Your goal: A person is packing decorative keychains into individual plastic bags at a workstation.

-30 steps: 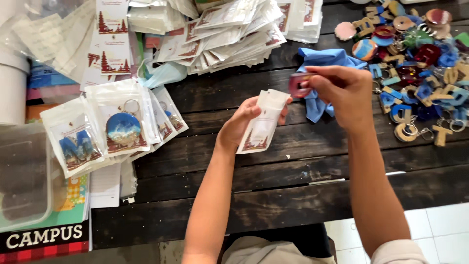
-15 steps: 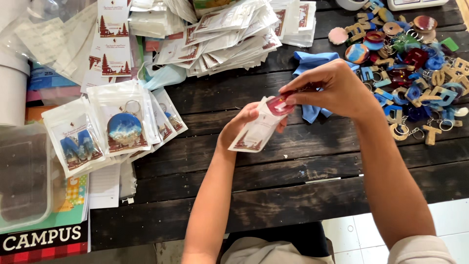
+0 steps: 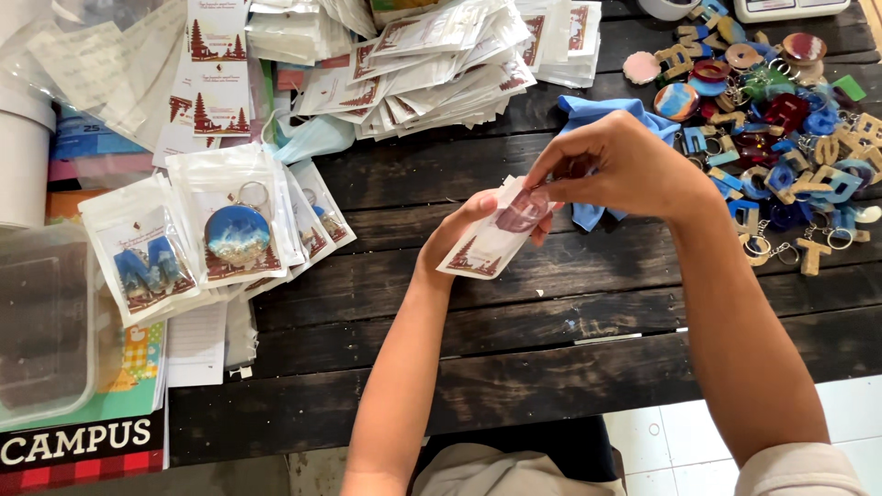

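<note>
The left hand [image 3: 464, 230] grasps a small clear packet [image 3: 491, 241] with a printed card insert, holding it from below just above the dark wooden desk [image 3: 514, 367]. The right hand [image 3: 625, 170] pinches a reddish-brown round keychain [image 3: 524, 211] at the packet's mouth; the piece looks partly inside the sleeve, so the step in hand appears to be bagging it. To finish, the keychain would need pushing fully down against the card while the left hand keeps the mouth open.

At 9 o'clock from the hands lies a stack of filled packets [image 3: 234, 230], the top one showing a blue round keychain. At 12 o'clock sits a heap of empty packets with cards [image 3: 441, 64]. At 2 o'clock a pile of loose keychains [image 3: 781, 119] spreads out, with a blue cloth [image 3: 588, 115] just behind the right hand.
</note>
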